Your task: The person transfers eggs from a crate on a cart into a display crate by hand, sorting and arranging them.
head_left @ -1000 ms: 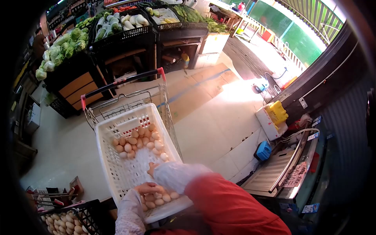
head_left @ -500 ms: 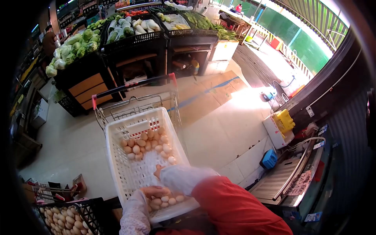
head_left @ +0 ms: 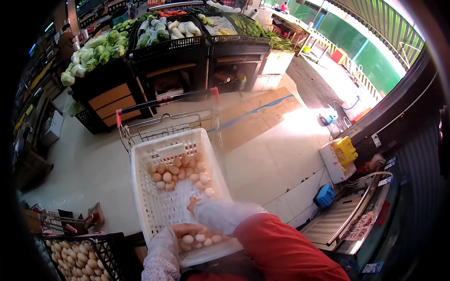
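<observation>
A white plastic basket rests in a wire shopping cart. Brown eggs lie heaped at its far end, and more eggs are at the near end. My left hand is over the near eggs, its fingers bent around an egg at its fingertips. Above the bare basket floor is my right hand, mostly hidden by a whitish sleeve cover; only some fingertips show, and what they hold, if anything, is hidden.
A black crate full of eggs stands at lower left. Vegetable stands with cabbages line the back. At right are a blue container, a white box with a yellow item, and a counter. A person stands far left.
The view has turned slightly, so the surroundings sit a little farther right. Both hands stay in nearly the same places in the basket, the left still over the near eggs.
</observation>
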`<control>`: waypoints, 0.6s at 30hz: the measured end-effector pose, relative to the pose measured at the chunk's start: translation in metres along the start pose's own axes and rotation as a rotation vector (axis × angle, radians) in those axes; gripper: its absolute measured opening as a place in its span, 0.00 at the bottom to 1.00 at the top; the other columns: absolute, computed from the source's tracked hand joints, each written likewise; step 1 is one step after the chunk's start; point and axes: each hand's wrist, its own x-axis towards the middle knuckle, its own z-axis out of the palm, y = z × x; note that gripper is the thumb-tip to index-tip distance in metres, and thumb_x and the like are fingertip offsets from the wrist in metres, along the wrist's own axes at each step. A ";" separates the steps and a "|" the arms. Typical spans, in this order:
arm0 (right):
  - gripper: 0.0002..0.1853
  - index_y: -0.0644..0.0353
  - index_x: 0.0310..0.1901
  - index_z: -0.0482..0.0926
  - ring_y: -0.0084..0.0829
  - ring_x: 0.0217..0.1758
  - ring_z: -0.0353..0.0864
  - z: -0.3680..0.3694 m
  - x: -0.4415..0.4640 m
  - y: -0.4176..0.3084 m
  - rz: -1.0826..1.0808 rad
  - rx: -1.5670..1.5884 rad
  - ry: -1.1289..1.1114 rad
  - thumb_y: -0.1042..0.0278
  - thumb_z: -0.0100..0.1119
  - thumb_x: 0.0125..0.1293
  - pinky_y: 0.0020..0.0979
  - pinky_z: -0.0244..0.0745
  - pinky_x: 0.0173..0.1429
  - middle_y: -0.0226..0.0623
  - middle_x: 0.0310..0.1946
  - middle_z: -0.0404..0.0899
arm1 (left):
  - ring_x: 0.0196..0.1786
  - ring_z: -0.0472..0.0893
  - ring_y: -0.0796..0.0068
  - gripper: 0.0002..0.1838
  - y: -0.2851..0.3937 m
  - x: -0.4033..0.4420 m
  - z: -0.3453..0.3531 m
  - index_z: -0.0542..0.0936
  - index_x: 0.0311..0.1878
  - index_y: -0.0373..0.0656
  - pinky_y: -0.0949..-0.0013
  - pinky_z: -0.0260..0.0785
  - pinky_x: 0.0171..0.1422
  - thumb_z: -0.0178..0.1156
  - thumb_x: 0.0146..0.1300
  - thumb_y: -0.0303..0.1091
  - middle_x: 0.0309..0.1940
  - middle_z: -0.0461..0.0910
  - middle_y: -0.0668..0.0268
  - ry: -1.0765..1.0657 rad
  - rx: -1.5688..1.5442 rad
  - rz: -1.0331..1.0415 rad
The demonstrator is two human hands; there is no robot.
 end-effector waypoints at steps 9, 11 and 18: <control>0.21 0.55 0.52 0.78 0.54 0.55 0.77 0.004 -0.013 0.005 0.150 0.313 0.241 0.56 0.55 0.60 0.49 0.71 0.59 0.57 0.52 0.75 | 0.31 0.73 0.84 0.25 -0.013 0.008 -0.014 0.80 0.48 0.45 0.75 0.69 0.34 0.68 0.54 0.53 0.29 0.74 0.75 -0.035 0.068 0.100; 0.20 0.55 0.52 0.77 0.52 0.53 0.77 -0.001 -0.023 0.011 0.048 0.164 0.172 0.57 0.55 0.60 0.48 0.71 0.56 0.54 0.51 0.75 | 0.31 0.73 0.84 0.24 -0.013 0.011 -0.018 0.80 0.48 0.45 0.75 0.69 0.34 0.68 0.55 0.52 0.29 0.74 0.75 -0.037 0.079 0.114; 0.18 0.54 0.52 0.74 0.45 0.47 0.78 -0.026 -0.056 0.022 -0.112 0.109 0.075 0.60 0.57 0.61 0.45 0.74 0.47 0.47 0.46 0.75 | 0.30 0.73 0.84 0.24 -0.013 0.019 -0.034 0.80 0.48 0.45 0.76 0.70 0.33 0.68 0.55 0.51 0.28 0.73 0.75 0.016 0.016 0.049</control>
